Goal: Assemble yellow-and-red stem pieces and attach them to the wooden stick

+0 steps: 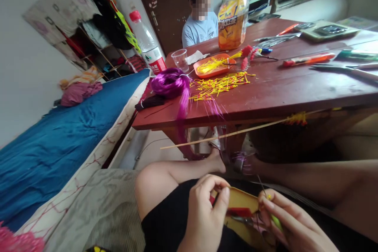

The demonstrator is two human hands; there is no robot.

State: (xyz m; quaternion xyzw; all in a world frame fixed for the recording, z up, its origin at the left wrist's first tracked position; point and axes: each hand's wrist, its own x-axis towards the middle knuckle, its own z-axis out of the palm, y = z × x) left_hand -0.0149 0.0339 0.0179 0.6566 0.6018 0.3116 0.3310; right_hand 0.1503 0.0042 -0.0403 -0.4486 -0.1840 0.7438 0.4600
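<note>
My right hand [291, 218] pinches a thin dark wire [261, 184] that sticks up past the fingertips. A small yellow bit shows at that pinch, and something yellow-green lies under the fingers. Beside it, my left hand [208, 208] is closed, thumb against curled fingers; what it holds, if anything, I cannot make out. Between and below both hands a yellow tray [240, 197] rests on my lap, with a red-handled tool [239, 211] partly hidden in it.
A thin stick [224, 136] with yellow tufts spans the table's front edge. On the red table [265, 96] lie purple thread [169, 82], yellow stamens [221, 84], an orange dish [202, 74], pliers [345, 69] and bottles [233, 19]. A person [199, 27] sits behind; a blue bed [73, 126] stands left.
</note>
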